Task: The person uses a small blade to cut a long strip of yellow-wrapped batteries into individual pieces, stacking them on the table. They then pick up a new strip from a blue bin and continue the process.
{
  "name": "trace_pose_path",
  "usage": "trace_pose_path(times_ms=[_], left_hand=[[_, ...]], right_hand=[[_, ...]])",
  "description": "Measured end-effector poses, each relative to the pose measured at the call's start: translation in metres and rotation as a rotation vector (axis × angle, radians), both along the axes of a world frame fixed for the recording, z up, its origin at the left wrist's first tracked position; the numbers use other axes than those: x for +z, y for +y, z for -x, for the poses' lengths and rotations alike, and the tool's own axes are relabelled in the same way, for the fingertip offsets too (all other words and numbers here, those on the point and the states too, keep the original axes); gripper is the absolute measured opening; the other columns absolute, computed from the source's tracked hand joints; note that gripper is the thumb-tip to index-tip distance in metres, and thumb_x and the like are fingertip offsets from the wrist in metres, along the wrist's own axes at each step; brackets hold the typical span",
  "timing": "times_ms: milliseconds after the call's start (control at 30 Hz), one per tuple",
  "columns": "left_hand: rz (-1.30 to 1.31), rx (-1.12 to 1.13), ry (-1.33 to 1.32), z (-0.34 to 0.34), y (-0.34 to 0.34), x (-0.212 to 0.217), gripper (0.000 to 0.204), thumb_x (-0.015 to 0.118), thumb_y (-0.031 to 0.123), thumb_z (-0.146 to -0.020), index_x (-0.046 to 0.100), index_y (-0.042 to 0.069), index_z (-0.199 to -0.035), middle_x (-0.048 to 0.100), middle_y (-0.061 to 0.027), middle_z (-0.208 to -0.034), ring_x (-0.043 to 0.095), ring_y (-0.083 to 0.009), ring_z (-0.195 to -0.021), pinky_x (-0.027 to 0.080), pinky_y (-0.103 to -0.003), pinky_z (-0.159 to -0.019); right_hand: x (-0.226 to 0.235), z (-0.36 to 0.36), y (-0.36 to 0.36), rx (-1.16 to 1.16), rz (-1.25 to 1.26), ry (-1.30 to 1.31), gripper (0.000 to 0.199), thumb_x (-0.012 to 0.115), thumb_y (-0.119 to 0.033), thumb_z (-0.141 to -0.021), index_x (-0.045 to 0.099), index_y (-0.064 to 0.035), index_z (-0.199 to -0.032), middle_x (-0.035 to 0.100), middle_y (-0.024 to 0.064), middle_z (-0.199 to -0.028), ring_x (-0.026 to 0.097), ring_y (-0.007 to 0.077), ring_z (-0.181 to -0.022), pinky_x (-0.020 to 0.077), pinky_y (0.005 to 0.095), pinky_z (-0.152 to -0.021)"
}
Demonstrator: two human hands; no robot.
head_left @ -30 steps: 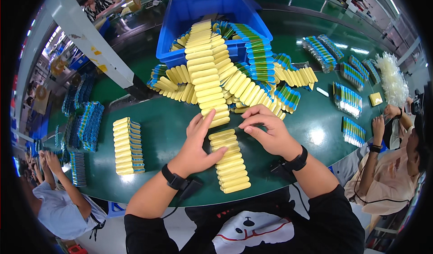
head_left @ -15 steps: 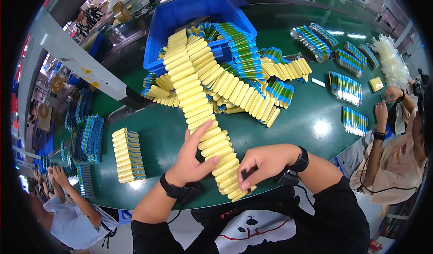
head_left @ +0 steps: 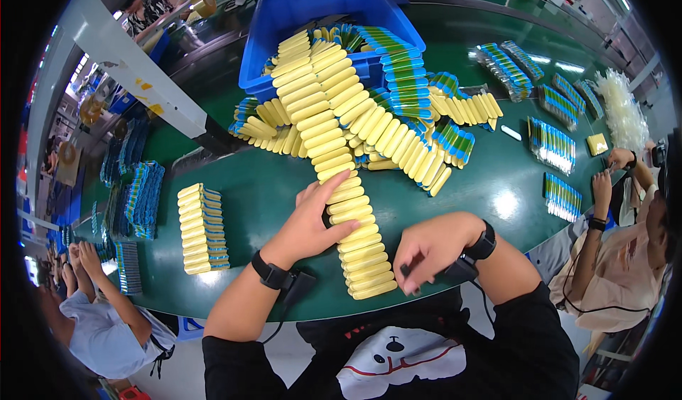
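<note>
A wide, glossy dark green counter (head_left: pixel 270 187) fills the room's middle, with white glints of ceiling light on its top. A long row of yellow bars (head_left: pixel 339 180), laid side by side like rungs, runs from a blue bin (head_left: pixel 312 9) at the far side down to the near edge, just in front of the person.

The left hand (head_left: pixel 312 222) lies flat and spread against the left side of that row, fingers touching the bars near its lower half. The right hand (head_left: pixel 433 247) sits just right of the row's near end, fingers curled loosely inward; I cannot tell whether it pinches anything. Both wrists carry black bands.

More yellow bars fan out in heaps (head_left: pixel 398 144) around the bin's front, mixed with blue-and-green striped packs (head_left: pixel 405 87). A separate short stack of yellow bars (head_left: pixel 202 228) lies well to the left of the row. On the right part of the counter, neat bundles of striped packs (head_left: pixel 550 144) stand apart from each other, and a clump of clear plastic wrappers (head_left: pixel 621 109) lies near the far right edge.

A white pillar (head_left: pixel 135 73) slants across the left background. Another person in a light blue shirt (head_left: pixel 106 329) works at the counter's left end, and a third person in a pale pink top (head_left: pixel 618 272) sits at the right end with hands on the counter.
</note>
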State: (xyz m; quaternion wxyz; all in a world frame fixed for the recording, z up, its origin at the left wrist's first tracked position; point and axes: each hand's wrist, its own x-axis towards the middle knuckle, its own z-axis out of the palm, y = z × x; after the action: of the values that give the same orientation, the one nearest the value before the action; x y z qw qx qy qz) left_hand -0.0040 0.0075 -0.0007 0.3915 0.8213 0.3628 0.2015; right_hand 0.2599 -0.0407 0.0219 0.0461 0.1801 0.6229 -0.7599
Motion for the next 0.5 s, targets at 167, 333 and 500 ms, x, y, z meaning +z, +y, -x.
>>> trace_pose_path(times_ms=[167,333,500], left_hand=[[-0.017,0.107,-0.091,-0.002,-0.007,-0.004,0.084,0.082,0.028,-0.079,0.041,0.009,-0.149,0.057,-0.0158,-0.131,0.051,-0.0341,-0.122,0.032,-0.046,-0.111],[-0.077,0.083,-0.103,-0.003,-0.003,-0.008,0.085,0.082,0.027,-0.078,0.040,0.007,-0.149,0.057,-0.0162,-0.132,0.048,-0.0359,-0.124,0.032,-0.046,-0.111],[-0.117,0.058,-0.066,-0.003,-0.003,-0.008,0.086,0.082,0.026,-0.078,0.039,0.007,-0.150,0.056,-0.0162,-0.133,0.046,-0.0372,-0.126,0.031,-0.047,-0.111]], right_hand=[[-0.019,0.019,0.008,-1.008,-0.379,0.341,0.013,0.068,-0.011,-0.095,0.073,-0.0040,-0.104,0.074,0.0045,-0.097,0.065,0.0112,-0.080,0.0509,0.0271,-0.075],[-0.027,0.035,0.021,-0.930,-1.068,0.240,0.019,0.073,-0.011,-0.087,0.075,-0.0094,-0.106,0.074,0.0032,-0.102,0.063,0.0205,-0.086,0.0495,0.0330,-0.082],[-0.030,0.041,0.022,-0.891,-1.104,0.151,0.020,0.076,-0.015,-0.085,0.076,-0.0131,-0.105,0.074,0.0008,-0.099,0.061,0.0217,-0.090,0.0487,0.0345,-0.082]])
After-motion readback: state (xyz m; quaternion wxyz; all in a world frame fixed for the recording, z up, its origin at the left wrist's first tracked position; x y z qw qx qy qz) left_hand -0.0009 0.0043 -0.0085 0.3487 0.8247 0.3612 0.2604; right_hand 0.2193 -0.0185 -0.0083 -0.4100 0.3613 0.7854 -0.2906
